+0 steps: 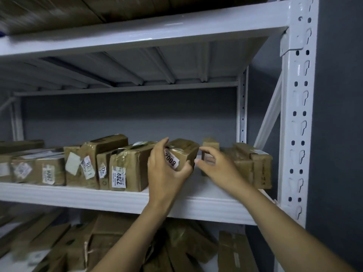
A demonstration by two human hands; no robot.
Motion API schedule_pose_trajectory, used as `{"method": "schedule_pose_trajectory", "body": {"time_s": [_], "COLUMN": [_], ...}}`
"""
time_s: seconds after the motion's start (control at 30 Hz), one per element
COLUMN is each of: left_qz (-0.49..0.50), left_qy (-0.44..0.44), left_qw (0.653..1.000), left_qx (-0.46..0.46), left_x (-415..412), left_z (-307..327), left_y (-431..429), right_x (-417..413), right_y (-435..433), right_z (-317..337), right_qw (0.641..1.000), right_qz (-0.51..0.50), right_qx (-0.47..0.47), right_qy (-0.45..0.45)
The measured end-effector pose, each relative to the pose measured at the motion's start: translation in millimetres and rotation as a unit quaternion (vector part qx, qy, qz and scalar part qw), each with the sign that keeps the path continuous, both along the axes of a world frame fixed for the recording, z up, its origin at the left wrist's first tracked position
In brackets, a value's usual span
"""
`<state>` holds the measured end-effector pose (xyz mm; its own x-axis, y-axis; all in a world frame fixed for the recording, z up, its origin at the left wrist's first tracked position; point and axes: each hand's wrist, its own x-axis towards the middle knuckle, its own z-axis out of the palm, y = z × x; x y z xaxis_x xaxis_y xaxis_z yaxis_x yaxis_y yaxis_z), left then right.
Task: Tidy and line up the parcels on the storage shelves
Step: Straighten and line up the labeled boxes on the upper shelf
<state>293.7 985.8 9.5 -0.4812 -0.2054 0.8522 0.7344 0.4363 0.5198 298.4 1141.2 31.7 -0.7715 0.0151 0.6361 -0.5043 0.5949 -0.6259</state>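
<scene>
We saw a big white shelf rack [294, 114], a row of brown parcels [125, 169] on its middle board [78, 195], our left hand [167, 173] gripping one small tilted parcel [184, 150] beside that row, our right hand [218, 165] loosely spread just beside it

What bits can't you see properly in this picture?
Head view: label on the held parcel, partly covered by the left hand.
Small parcel, partly behind the right hand.
Top-shelf boxes, blurred and cut by the top edge.
Bottom-shelf parcels, blurred, partly behind the arms.
</scene>
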Motion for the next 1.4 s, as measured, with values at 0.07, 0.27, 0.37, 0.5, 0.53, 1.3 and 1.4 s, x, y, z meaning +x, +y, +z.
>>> {"method": "schedule_pose_trajectory", "body": {"time_s": [0.07, 0.27, 0.37, 0.5, 0.53, 1.3, 1.4], "left_qz": [-0.017, -0.085, -0.094, -0.12, -0.129, 0.183, 0.149], "left_qy": [0.022, 0.034, 0.01, -0.051, -0.071, 0.042, -0.006], "left_qw": [0.999, 0.99, 0.991, 0.991, 0.989, 0.947, 0.928], "left_qx": [0.04, 0.108, 0.092, 0.003, -0.019, -0.262, -0.341], "left_x": [22, 53, 60, 57, 55, -20, -31], "left_z": [-9, -23, -24, -25, -26, 4, 10], "left_y": [-3, -14, -17, -27, -31, -140, -154], "right_x": [8, 35, 44, 50, 49, 4, 1], "right_y": [-6, -26, -34, -46, -48, -90, -93], "right_z": [-13, -24, -22, -17, -15, -10, -11], "right_qw": [0.99, 0.898, 0.867, 0.849, 0.85, 0.985, 0.986], "right_qz": [0.054, 0.242, 0.285, 0.268, 0.26, -0.08, -0.077], "right_qx": [-0.107, -0.327, -0.352, -0.402, -0.407, 0.147, 0.142], "right_qy": [-0.077, -0.169, -0.21, -0.213, -0.209, -0.026, -0.026]}}
